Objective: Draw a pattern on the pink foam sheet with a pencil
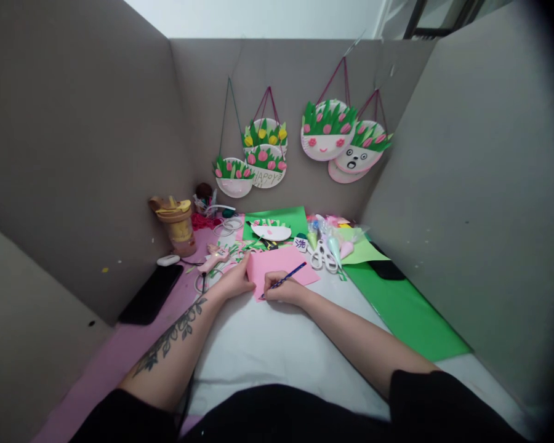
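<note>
My right hand is closed around a dark blue patterned pencil, its tip down at the near edge of a sheet of pink paper. The paper lies on the white tabletop in front of me. At the sheet's left edge, my left hand grips the paper, though part of its fingers is hidden. Just beyond that hand lies a pale pink glue gun with a cord. White-handled scissors rest to the right of the pink sheet.
A half paper plate with paper flowers lies on green paper at the back. Decorated plates hang on the grey partition. To the left are a tumbler and a black phone; green sheets cover the right.
</note>
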Action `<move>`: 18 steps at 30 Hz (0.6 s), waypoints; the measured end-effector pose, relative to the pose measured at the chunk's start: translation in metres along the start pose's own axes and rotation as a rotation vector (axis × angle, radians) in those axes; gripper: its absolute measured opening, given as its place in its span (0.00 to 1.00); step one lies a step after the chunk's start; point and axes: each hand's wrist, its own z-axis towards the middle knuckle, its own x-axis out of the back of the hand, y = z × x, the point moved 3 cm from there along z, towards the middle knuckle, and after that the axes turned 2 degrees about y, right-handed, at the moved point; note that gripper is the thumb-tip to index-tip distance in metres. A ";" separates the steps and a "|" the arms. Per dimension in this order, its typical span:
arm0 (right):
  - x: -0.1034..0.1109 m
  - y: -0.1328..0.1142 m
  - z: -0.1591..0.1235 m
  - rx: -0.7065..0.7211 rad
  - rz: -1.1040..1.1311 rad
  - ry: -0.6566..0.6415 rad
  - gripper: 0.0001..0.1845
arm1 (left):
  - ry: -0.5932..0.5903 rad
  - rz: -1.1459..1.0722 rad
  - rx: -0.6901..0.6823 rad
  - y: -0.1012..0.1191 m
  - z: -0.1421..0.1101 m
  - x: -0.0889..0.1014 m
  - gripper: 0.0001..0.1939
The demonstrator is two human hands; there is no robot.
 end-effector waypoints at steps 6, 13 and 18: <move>0.001 0.001 0.000 0.007 0.009 -0.018 0.09 | 0.001 -0.001 0.001 0.001 -0.001 0.001 0.52; 0.001 -0.001 -0.002 -0.024 0.025 -0.022 0.11 | -0.007 -0.029 -0.008 0.001 -0.001 0.001 0.52; 0.001 -0.006 -0.002 -0.049 0.033 -0.016 0.12 | -0.012 -0.026 -0.010 0.000 0.000 0.001 0.53</move>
